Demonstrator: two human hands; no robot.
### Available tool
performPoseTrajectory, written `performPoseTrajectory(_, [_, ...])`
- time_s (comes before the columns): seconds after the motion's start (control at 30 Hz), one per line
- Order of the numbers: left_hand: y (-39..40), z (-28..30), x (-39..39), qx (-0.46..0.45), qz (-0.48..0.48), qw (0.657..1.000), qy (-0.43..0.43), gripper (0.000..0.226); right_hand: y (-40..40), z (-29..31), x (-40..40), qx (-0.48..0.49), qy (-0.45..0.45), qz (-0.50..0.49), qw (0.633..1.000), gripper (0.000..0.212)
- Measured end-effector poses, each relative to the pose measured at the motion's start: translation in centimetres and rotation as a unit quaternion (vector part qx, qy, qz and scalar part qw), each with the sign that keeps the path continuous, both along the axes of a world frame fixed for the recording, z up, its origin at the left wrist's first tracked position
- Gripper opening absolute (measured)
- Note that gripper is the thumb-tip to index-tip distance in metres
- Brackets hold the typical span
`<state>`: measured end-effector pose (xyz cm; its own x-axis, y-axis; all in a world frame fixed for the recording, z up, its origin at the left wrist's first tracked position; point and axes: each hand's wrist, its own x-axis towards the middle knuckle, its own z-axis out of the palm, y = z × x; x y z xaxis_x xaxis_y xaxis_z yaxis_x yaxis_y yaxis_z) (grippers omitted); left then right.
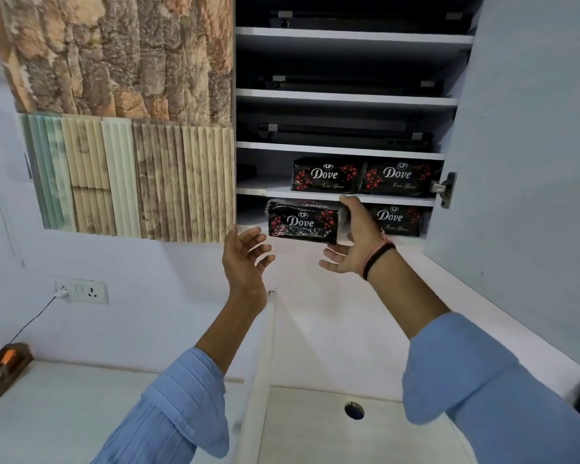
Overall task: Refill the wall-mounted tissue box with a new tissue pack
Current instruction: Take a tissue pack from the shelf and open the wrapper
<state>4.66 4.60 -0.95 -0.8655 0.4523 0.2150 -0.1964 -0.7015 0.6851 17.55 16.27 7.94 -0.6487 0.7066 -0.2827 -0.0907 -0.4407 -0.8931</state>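
Note:
A black "Dove" tissue pack (302, 222) with red dots juts out of the lowest shelf of an open wall cupboard. My right hand (357, 239) holds it by its right end, thumb on top and fingers underneath. Just left of the pack and slightly below it, my left hand (245, 256) is raised with fingers spread, holding nothing and not touching the pack. Another pack (397, 220) lies on the same shelf behind my right hand. Two more packs (327, 175) (399, 177) sit side by side on the shelf above. The wall-mounted tissue box is not in view.
The open cupboard door (529, 145) hangs at the right, with its hinge (446, 189). Upper shelves hold dark flat devices (342, 132). Textured wall panels (131, 175) cover the left. A socket with a plugged cable (81, 291) and a wooden holder (2, 368) are at lower left.

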Motion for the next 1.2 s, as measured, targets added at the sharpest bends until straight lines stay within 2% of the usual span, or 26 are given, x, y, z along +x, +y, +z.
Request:
performPoseTrajectory(0.07, [-0.2, -0.1, 0.3, -0.004, 0.002, 1.0, -0.003, 0.049, 0.0, 0.5, -0.5, -0.013, -0.001, 0.019, 1.0, 0.053])
performPoseTrajectory(0.17, [-0.6, -0.3, 0.9, -0.009, 0.007, 1.0, -0.006, 0.05, -0.6, 0.6, -0.7, -0.016, 0.012, 0.042, 0.999, 0.023])
performPoseTrajectory(0.3, [-1.4, -1.3, 1.3, -0.011, 0.029, 0.999, -0.024, 0.049, -1.1, -1.1, -0.5, 0.005, 0.033, 0.053, 0.998, 0.01])
performPoseTrajectory(0.43, [-2.4, -3.2, 2.8, -0.018, 0.033, 0.996, -0.077, 0.059, -2.4, -4.4, 0.6, 0.015, 0.086, 0.067, 0.994, 0.01])
performPoseTrajectory(0.53, [-3.1, -5.1, 5.0, -0.005, -0.008, 0.995, -0.099, 0.066, -3.6, -7.8, 2.0, 0.031, 0.11, 0.053, 0.992, 0.017])
performPoseTrajectory(0.6, [-3.3, -6.4, 6.9, 0.008, -0.034, 0.994, -0.099, 0.069, -4.4, -10.1, 3.3, 0.061, 0.114, 0.045, 0.991, 0.012])
performPoseTrajectory(0.77, [-3.3, -10.5, 11.1, -0.033, -0.073, 0.992, -0.101, 0.05, -6.1, -15.7, 7.4, 0.136, 0.116, 0.026, 0.984, 0.007])
performPoseTrajectory(0.87, [-3.1, -13.9, 12.6, -0.059, -0.073, 0.989, -0.111, 0.053, -5.9, -18.4, 10.0, 0.152, 0.088, 0.041, 0.984, 0.034])
performPoseTrajectory(0.93, [-3.2, -15.7, 13.2, -0.053, -0.071, 0.988, -0.126, 0.053, -4.9, -19.8, 11.8, 0.151, 0.074, 0.02, 0.986, 0.04])
performPoseTrajectory(1.03, [-3.5, -18.3, 14.2, -0.054, -0.076, 0.987, -0.129, 0.036, -2.3, -21.1, 14.4, 0.15, 0.11, -0.095, 0.978, 0.026])
performPoseTrajectory(1.1, [-3.6, -19.6, 14.9, -0.071, -0.08, 0.987, -0.123, 0.025, -0.5, -21.6, 15.9, 0.194, 0.11, -0.155, 0.962, 0.018])
performPoseTrajectory(1.2, [-3.6, -21.4, 15.7, -0.105, -0.085, 0.981, -0.135, 0.024, 1.7, -23.0, 17.2, 0.258, 0.038, -0.14, 0.955, 0.01])
